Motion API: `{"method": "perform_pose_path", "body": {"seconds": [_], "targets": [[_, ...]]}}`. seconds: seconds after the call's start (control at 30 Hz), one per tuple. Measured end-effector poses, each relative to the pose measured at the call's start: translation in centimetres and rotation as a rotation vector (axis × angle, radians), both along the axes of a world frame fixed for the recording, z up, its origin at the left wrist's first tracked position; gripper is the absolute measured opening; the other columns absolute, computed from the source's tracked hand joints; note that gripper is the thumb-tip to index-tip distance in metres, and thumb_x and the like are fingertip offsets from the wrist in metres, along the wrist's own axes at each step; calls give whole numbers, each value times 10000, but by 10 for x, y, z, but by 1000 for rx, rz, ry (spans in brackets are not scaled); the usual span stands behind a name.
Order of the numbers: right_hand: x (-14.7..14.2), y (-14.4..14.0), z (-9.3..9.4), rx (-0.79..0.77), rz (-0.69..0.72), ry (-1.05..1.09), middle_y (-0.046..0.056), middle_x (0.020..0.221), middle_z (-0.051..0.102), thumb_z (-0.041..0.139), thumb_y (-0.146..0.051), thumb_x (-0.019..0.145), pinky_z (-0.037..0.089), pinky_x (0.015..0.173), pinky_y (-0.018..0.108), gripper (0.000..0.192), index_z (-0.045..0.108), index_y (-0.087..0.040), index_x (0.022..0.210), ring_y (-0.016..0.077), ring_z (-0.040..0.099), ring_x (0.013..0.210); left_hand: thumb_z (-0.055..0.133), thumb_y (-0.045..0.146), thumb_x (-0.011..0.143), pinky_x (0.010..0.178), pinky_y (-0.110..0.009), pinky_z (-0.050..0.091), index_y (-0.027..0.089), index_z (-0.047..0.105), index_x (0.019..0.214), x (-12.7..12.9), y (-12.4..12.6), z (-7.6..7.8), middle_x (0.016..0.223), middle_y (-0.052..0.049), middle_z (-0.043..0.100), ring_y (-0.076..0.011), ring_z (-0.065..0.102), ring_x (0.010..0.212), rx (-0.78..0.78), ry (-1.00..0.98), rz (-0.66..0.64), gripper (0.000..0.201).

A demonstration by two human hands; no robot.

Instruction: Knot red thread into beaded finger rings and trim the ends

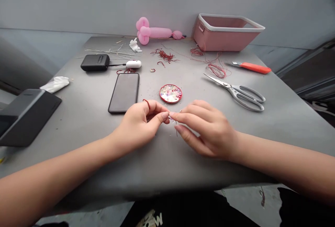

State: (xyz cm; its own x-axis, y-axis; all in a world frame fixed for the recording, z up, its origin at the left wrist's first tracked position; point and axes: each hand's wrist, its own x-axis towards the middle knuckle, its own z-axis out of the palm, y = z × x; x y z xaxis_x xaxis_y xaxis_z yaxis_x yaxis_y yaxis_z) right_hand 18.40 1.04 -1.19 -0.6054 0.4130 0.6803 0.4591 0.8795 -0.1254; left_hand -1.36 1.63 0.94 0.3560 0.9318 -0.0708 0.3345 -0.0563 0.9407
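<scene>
At the table's near edge, left hand (141, 120) and right hand (206, 125) fingertips together, pinching red thread (176, 129) between them

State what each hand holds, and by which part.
Both hands, left hand and right hand, pinch a thin red thread between meeting fingertips; a loop wraps the left finger. Any bead is too small to tell.

Two hands over near edge of counter (274, 122): left hand (138, 122), right hand (206, 127), fingertips meeting. One round dish of beads (170, 93) at centre; beads too small to count. One phone (124, 92). One power bank (95, 62), one white plug (133, 64). One pair of scissors (239, 92). One orange-handled tool (252, 67). One pink basket (226, 31) at far right corner. One pink balloon (154, 32) at far edge. Several red thread tangles (216, 70). Two white crumpled scraps (55, 83). One black box (24, 115) at left edge.
</scene>
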Motion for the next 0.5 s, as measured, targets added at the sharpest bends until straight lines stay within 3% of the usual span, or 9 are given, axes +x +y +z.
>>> {"method": "perform_pose_path", "body": {"seconds": [0.13,0.27,0.37,0.5], "targets": [[5,0,9,-590,-27,126,41,819,616,580,-178,902,489,672,267,38,607,-157,886,127,564,740,587,198,876,727,-258,490,150,678,847,-4,0,-7,790,-16,723,-145,656,761,252,130,-149,107],[9,5,15,-1073,-13,146,20,803,616,594,-351,907,458,610,251,193,603,-163,868,110,539,676,581,182,883,721,-228,482,144,674,853,-4,-1,-9,792,-4,726,-121,650,745,340,149,-162,106],[12,8,16,-1257,14,140,6,764,596,606,-417,894,417,577,235,263,605,-158,851,97,507,646,576,206,890,707,-231,471,147,665,829,-4,0,-8,775,0,716,-120,633,727,323,178,-173,122],[11,9,15,-1340,42,195,0,746,577,650,-410,855,417,571,230,265,594,-151,855,93,504,639,572,282,901,688,-248,465,159,662,854,-1,0,-10,804,-10,713,-141,624,759,188,130,-172,160]]}}
